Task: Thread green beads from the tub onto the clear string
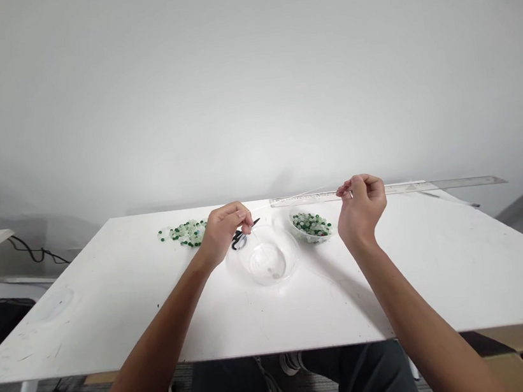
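Observation:
A thin, pale thread (300, 193) runs through the air between my two hands, above the table. Fingers pinched together, my left hand (226, 223) holds its left end over the back of a clear plastic bowl (291, 268). On the other side, my right hand (362, 200) is raised with thumb and fingertips closed on the thread's right end. Just left of that hand stands a second clear bowl (319, 238) full of green and whitish beads (310, 222). Black scissors (238, 240) lie partly hidden behind my left hand.
A loose pile of green and pale beads (189, 232) lies left of my left hand. Along the table's back edge stretches a long transparent ruler (462, 182). The white table (107, 306) backs onto a wall; a shelf with cables (32, 252) is at far left.

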`<state>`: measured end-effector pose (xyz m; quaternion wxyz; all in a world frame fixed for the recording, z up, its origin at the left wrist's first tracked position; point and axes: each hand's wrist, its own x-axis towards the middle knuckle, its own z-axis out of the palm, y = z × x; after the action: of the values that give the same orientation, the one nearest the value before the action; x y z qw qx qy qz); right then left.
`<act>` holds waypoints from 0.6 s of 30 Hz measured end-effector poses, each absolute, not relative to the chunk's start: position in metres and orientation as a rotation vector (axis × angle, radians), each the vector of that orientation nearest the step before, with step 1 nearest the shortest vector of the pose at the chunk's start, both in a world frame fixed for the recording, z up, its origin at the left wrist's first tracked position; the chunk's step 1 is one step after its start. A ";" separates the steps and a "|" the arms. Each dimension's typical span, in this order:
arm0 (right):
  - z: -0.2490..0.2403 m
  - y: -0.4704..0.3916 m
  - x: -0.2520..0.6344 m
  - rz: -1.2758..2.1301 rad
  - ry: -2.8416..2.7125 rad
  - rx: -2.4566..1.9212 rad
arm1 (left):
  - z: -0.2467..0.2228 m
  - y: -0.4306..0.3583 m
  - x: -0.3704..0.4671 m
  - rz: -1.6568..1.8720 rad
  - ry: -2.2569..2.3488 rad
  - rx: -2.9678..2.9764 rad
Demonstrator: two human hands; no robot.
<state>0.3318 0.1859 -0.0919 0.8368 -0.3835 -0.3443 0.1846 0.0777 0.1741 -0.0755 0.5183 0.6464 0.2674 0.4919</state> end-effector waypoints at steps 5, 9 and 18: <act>-0.095 0.187 0.333 0.394 -0.745 -0.795 | -0.071 0.167 0.077 1.031 0.520 1.512; -0.097 0.188 0.333 0.400 -0.788 -0.838 | -0.067 0.165 0.076 0.967 0.530 1.543; -0.100 0.184 0.324 0.697 -1.086 -0.944 | -0.079 0.185 0.065 0.759 1.273 2.031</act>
<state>0.3237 0.1842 -0.1002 0.6972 -0.4231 -0.4869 0.3126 0.0654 0.1854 -0.0788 0.3084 0.7685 0.4816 0.2871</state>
